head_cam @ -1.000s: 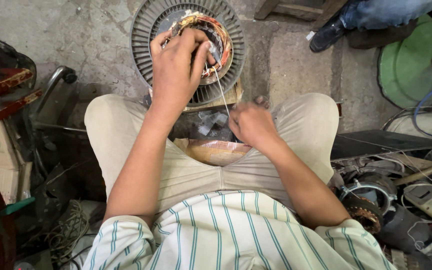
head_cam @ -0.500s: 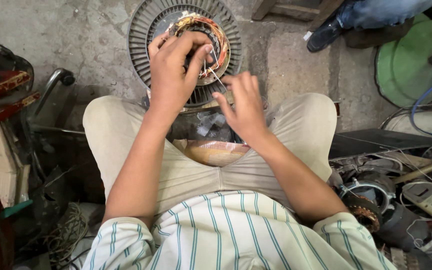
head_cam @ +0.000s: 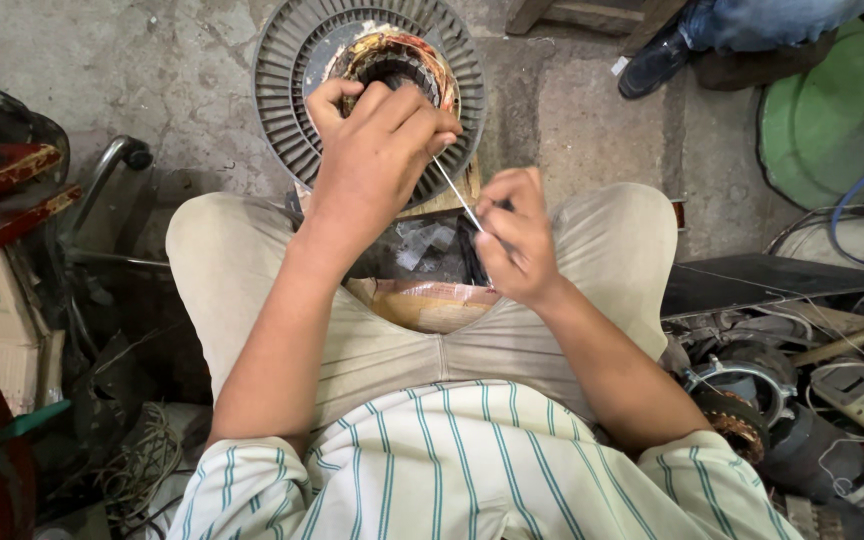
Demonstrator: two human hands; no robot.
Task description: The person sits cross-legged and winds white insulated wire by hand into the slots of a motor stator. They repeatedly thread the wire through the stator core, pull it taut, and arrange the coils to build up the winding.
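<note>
A thin strand is drawn taut between two hands over a fan motor stator on a workshop floor.

The strand is pinched in the right hand, closed around its lower end, and runs up and leftward to the left hand, whose grip is clenched on the stator's copper winding. The finned stator lies just beyond the knees, nearer the left hand. Motor parts are heaped to the right.
</note>
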